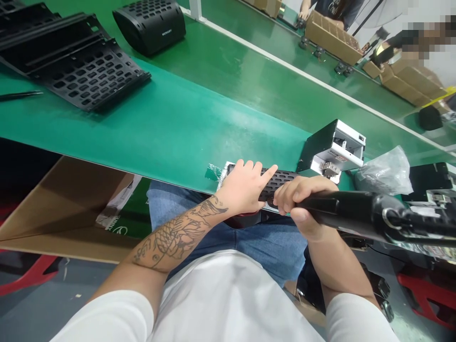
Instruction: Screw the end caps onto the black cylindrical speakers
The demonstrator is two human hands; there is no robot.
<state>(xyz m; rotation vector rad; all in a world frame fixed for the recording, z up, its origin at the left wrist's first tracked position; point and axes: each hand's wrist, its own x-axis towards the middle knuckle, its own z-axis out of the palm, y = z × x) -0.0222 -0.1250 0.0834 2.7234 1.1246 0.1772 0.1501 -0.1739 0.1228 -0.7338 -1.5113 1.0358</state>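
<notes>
Centre of frame: left grip [242,187] laid over a perforated black panel [280,179], fingers spread; clamping cannot be told. Panel lies at the tabletop's [178,123] near edge, beneath this grip, extending rightward. Right of centre: right grip [306,190] closed around a black cylindrical tool [349,209].

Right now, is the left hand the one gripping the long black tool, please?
No, the right hand grips the long black tool, while the left hand rests on the perforated black part.
</notes>
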